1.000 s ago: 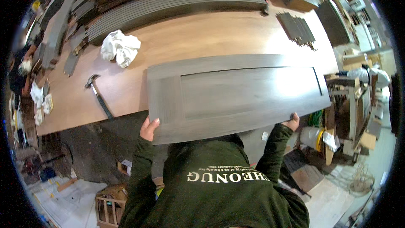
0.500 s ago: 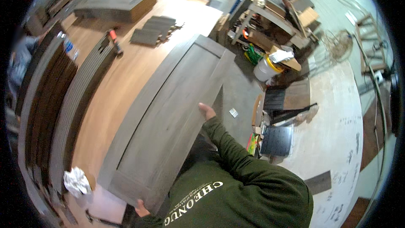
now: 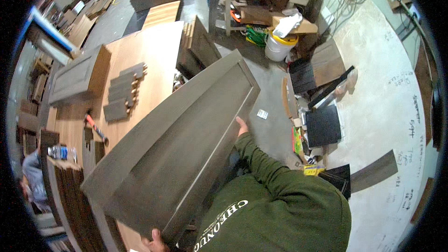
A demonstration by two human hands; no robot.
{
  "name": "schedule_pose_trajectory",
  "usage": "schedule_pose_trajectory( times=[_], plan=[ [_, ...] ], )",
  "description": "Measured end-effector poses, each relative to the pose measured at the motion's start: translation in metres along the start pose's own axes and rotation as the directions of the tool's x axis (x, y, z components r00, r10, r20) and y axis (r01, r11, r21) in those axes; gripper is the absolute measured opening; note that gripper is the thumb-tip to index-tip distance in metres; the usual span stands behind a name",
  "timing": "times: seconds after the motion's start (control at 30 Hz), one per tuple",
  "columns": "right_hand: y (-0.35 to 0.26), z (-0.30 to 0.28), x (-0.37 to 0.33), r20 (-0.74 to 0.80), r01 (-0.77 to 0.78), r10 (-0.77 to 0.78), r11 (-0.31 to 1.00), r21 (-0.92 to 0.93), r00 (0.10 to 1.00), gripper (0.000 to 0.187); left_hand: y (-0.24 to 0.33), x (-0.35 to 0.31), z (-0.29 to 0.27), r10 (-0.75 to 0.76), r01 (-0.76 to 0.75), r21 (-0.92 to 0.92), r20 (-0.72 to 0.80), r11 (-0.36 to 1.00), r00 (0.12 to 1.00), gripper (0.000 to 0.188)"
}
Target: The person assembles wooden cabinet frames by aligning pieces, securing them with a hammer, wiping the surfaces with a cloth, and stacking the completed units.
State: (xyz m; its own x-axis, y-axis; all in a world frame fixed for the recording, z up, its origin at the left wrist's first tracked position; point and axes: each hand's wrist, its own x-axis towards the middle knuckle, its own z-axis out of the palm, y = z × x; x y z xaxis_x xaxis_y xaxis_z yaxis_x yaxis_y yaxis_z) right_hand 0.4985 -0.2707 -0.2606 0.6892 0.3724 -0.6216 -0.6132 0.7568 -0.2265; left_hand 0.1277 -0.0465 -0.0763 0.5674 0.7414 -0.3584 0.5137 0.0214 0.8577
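Note:
A long grey-brown cabinet door (image 3: 182, 144) with a recessed middle panel slants across the view in both my hands. My left hand (image 3: 156, 241) grips its lower end, thumb on the face. Along the right long edge, my right hand (image 3: 241, 125) is closed with its thumb showing; the fingers of both hands are mostly hidden behind the door. The door's left side overlaps the wooden worktable (image 3: 161, 42) from this viewpoint. Whether it touches the table, I cannot tell.
On the table are short grey slats (image 3: 123, 91), a hammer with a red grip (image 3: 96, 128) and another panelled piece (image 3: 77, 75). A water bottle (image 3: 62, 152) sits on stacked boards (image 3: 74, 196) at left. A white bucket (image 3: 279, 46) and open laptop-like black slab (image 3: 323, 126) are at right.
The door has tilted, its face now darker and angled more steeply. My view has turned left, so the table and its things appear shifted. Both hands keep their hold.

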Motion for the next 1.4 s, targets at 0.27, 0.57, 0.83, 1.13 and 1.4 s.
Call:
schedule_pose_trajectory(
  times=[0.27,0.57,0.83,1.13,1.4],
  plan=[
    [-0.060,-0.038,0.178,-0.218,-0.085,0.088,0.996,0.026,0.972,0.043,0.170,0.183,0.325,0.311,-0.317,0.028,0.134,0.948,0.941,0.016],
    [-0.124,0.041,0.264,-0.248,-0.260,0.300,0.948,0.182,0.921,0.056,0.218,0.337,0.487,0.437,-0.515,0.146,0.368,0.844,0.821,0.023],
    [-0.115,0.025,0.367,-0.257,-0.330,0.378,0.920,0.214,0.889,0.063,0.220,0.403,0.567,0.459,-0.611,0.337,0.431,0.717,0.777,0.020],
    [-0.129,0.044,0.367,-0.111,-0.446,0.435,0.830,-0.335,0.893,0.064,0.230,0.440,0.575,0.550,-0.681,0.679,0.470,0.274,0.690,0.036],
    [-0.128,-0.014,0.320,-0.121,-0.406,0.400,0.776,-0.482,0.909,0.041,0.195,0.403,0.487,0.837,-0.930,0.320,0.448,0.180,0.316,0.021]
  ],
)
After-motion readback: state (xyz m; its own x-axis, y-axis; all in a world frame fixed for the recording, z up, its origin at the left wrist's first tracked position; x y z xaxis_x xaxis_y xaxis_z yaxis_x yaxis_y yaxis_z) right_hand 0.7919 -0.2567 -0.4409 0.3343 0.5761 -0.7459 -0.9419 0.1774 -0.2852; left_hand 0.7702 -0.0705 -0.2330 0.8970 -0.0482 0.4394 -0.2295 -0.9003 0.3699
